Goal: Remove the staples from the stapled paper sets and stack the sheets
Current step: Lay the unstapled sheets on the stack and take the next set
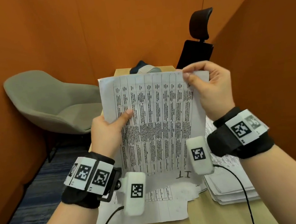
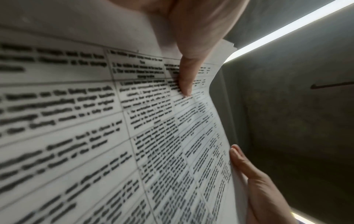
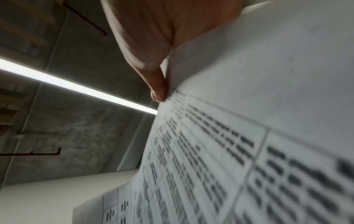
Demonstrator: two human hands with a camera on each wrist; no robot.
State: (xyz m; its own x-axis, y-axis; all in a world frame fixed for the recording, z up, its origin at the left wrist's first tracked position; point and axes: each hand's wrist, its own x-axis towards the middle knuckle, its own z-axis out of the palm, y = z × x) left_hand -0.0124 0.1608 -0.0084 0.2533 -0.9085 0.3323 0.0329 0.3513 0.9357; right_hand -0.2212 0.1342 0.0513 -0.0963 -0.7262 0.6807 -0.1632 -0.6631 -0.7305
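Observation:
A set of printed table sheets point(image 1: 155, 122) stands upright above the table, its lower edge marked "11". My left hand point(image 1: 108, 128) grips its left edge, thumb laid across the front page. My right hand point(image 1: 208, 85) pinches the top right corner, where a sheet behind peeks out. In the left wrist view the thumb point(image 2: 188, 72) presses on the printed page point(image 2: 95, 121), and fingers of the other hand point(image 2: 247, 169) hold the far edge. The right wrist view shows a thumb point(image 3: 159, 89) against the paper's edge point(image 3: 229, 151). No staple can be made out.
Loose sheets point(image 1: 153, 208) lie on the wooden table point(image 1: 200, 221) under the held set. A stack of papers point(image 1: 229, 181) sits at the right. A grey chair point(image 1: 51, 103) stands left, a black office chair point(image 1: 198, 41) behind. Orange walls close in around.

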